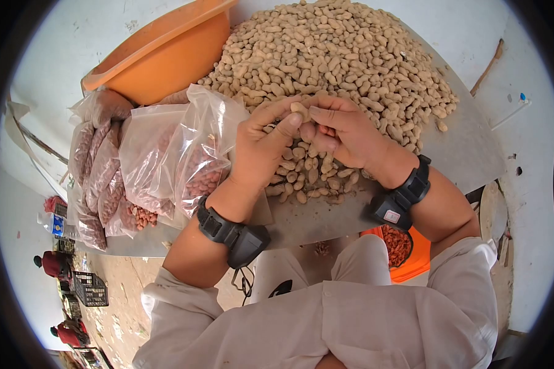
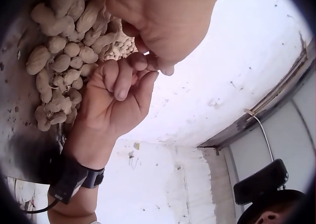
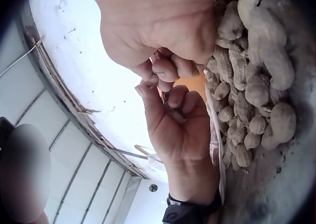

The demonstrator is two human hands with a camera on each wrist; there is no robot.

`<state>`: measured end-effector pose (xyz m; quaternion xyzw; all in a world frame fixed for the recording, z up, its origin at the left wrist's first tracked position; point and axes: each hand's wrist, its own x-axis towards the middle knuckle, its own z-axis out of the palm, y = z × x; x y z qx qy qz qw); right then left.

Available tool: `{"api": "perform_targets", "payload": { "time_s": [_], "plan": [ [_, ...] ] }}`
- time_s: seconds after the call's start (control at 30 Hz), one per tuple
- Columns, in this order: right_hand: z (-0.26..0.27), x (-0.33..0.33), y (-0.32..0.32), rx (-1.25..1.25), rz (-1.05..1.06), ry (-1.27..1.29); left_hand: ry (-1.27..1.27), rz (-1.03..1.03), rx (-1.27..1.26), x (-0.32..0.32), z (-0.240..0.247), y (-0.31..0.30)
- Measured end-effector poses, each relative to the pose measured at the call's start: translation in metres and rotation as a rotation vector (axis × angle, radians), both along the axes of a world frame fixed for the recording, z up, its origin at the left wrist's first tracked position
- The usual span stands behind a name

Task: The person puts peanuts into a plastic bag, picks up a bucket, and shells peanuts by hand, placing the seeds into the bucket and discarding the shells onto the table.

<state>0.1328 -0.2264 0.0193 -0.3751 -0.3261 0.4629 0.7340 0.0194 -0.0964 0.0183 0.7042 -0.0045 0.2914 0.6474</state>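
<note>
Above the near edge of a peanut heap, both hands meet at their fingertips. My left hand pinches an unshelled peanut between thumb and fingers. From the other side, my right hand brings its thumb and forefinger onto the same peanut. Reddish kernels show under the right hand's curled fingers. In the left wrist view the right hand has its fingers bent inward. The right wrist view shows the left hand facing it, while the fingertips largely hide the peanut.
Clear plastic bags of red kernels lie left of the hands. An orange basin stands behind them. Loose peanuts spread on the metal table under the hands. Below it, an orange container holds a bowl of red pieces.
</note>
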Motion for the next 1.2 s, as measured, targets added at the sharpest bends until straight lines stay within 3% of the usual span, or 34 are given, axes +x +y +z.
{"api": "perform_targets", "payload": {
  "time_s": [0.2, 0.3, 0.4, 0.5, 0.6, 0.8, 1.1, 1.2],
  "plan": [
    [0.002, -0.001, -0.002, -0.043, 0.104, 0.073, 0.093, -0.109, -0.095, -0.005, 0.006, 0.003],
    [0.001, -0.001, -0.001, -0.036, 0.067, 0.022, 0.027, -0.048, 0.021, -0.003, 0.005, 0.003],
    [0.004, -0.01, 0.0, -0.067, -0.137, -0.357, 0.005, 0.021, 0.033, -0.001, 0.003, 0.003],
    [0.009, -0.016, -0.001, -0.111, -0.244, -0.546, 0.009, 0.08, -0.028, -0.001, 0.002, 0.0],
    [0.0, -0.019, 0.005, 0.016, -0.509, -0.901, 0.017, 0.073, -0.061, -0.002, 0.004, -0.001],
    [0.006, -0.023, 0.0, -0.075, -0.597, -1.116, 0.086, 0.077, -0.085, -0.002, 0.005, -0.004],
    [0.007, -0.027, 0.002, -0.144, -0.596, -0.961, -0.056, 0.108, -0.148, 0.006, -0.004, -0.012],
    [0.001, -0.024, 0.005, -0.146, -0.531, -0.791, -0.012, 0.08, -0.239, 0.007, -0.007, -0.012]
  ]
}}
